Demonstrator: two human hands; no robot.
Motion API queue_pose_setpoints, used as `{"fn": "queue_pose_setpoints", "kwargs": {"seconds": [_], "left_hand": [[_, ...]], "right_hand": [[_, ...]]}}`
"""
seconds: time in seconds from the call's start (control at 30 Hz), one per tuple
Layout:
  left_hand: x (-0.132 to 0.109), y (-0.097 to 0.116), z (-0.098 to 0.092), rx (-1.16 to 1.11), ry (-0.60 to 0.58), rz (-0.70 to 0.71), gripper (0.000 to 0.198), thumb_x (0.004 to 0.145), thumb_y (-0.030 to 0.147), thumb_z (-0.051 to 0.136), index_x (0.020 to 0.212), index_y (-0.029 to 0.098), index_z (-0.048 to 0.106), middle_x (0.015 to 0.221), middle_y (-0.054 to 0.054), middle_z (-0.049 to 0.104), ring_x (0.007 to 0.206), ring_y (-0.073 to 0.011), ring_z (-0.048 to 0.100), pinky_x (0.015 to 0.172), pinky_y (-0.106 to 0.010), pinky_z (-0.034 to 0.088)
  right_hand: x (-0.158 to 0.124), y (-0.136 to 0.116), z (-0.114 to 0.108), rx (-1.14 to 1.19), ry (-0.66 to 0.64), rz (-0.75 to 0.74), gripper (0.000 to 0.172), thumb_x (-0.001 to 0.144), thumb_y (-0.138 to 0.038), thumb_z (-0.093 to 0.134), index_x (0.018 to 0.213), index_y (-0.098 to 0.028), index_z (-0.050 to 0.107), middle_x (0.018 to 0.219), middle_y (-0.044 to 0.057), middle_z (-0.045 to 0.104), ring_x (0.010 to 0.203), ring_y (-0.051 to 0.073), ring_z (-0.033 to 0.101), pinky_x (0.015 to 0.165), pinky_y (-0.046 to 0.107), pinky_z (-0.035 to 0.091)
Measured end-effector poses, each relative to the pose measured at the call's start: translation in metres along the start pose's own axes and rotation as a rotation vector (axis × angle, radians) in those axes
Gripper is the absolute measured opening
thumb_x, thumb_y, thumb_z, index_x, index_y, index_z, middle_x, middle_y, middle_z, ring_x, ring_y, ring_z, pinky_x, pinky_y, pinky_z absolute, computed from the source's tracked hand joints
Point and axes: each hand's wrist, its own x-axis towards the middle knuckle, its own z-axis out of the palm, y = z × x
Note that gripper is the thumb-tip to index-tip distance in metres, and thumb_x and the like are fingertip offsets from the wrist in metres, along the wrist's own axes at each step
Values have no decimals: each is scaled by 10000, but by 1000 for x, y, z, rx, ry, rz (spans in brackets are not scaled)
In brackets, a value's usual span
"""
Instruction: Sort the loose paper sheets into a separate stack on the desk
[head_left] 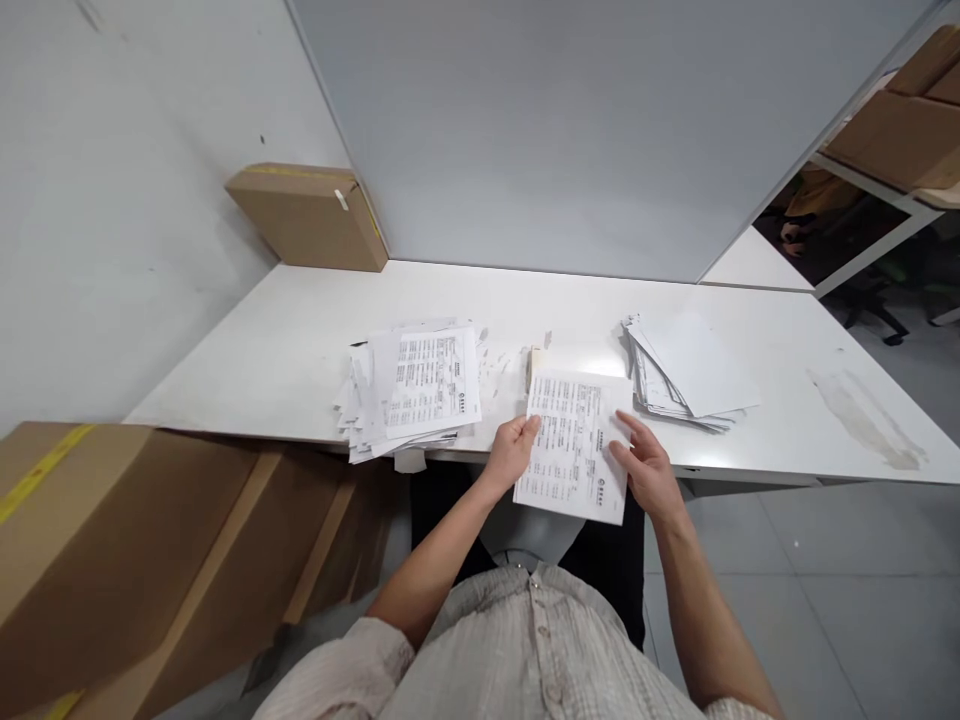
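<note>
Both hands have hold of white printed paper (574,445) over the table's front edge; whether it is one sheet or several I cannot tell. My left hand (512,455) pinches its left edge, thumb on top. At the right edge, my right hand (646,465) grips it with the thumb over the print and the index finger stretched along the side. To the left lies an untidy stack of printed papers (427,385), partly over the table edge. A second, fanned pile of papers (694,365) rests on the right, mostly blank side up. Behind the held paper, a small tan object (535,358) is partly hidden.
The white table (247,340) meets a grey panel (540,140) at the back. A cardboard box (315,215) stands in the far left corner. Large cartons (97,530) fill the floor at left. Beyond the panel at right, more boxes (900,130) sit on a shelf.
</note>
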Motion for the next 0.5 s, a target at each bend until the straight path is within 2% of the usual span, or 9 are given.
{"fn": "queue_pose_setpoints", "kwargs": {"seconds": [0.1, 0.17, 0.23, 0.3, 0.4, 0.5], "left_hand": [[-8, -6, -3, 83, -111, -36, 472, 800, 594, 462, 597, 171, 512, 505, 15, 454, 483, -124, 416, 467, -249, 294], [-10, -6, -10, 175, -197, -40, 454, 797, 574, 480, 579, 178, 528, 479, 15, 459, 456, -132, 429, 451, -252, 295], [-9, -3, -18, 291, -232, -31, 436, 816, 543, 466, 577, 186, 537, 475, 8, 479, 442, -139, 444, 449, -256, 303], [-4, 1, -25, 457, -137, 24, 411, 847, 500, 433, 595, 194, 544, 492, -2, 502, 459, -149, 465, 468, -261, 317], [10, 4, -29, 682, 106, 159, 304, 873, 413, 420, 736, 199, 586, 578, -20, 551, 566, -181, 521, 535, -272, 353], [25, 2, -25, 729, 164, 275, 247, 896, 303, 392, 1016, 193, 578, 795, -55, 617, 729, -201, 566, 652, -297, 410]], "right_hand": [[-7, 2, -11, -25, -87, 207, 432, 703, -385, 691, 1099, -222, 637, 951, 69, 687, 787, 212, 642, 651, 333, 528], [-7, 0, -16, -59, -102, 298, 453, 696, -384, 692, 1110, -206, 642, 830, 56, 698, 680, 203, 638, 574, 324, 518], [-5, -4, -18, -86, -119, 321, 476, 684, -376, 696, 1123, -203, 644, 752, 39, 693, 615, 193, 627, 524, 314, 507], [0, -7, -17, -99, -135, 316, 474, 669, -360, 703, 1112, -199, 655, 703, 27, 685, 582, 186, 618, 501, 308, 499], [9, -6, -12, -83, -152, 334, 477, 664, -346, 706, 1112, -193, 652, 700, 21, 684, 586, 179, 617, 512, 304, 496], [17, -1, -8, -44, -160, 357, 485, 668, -341, 711, 1122, -184, 636, 743, 22, 693, 624, 169, 625, 562, 300, 502]]}}
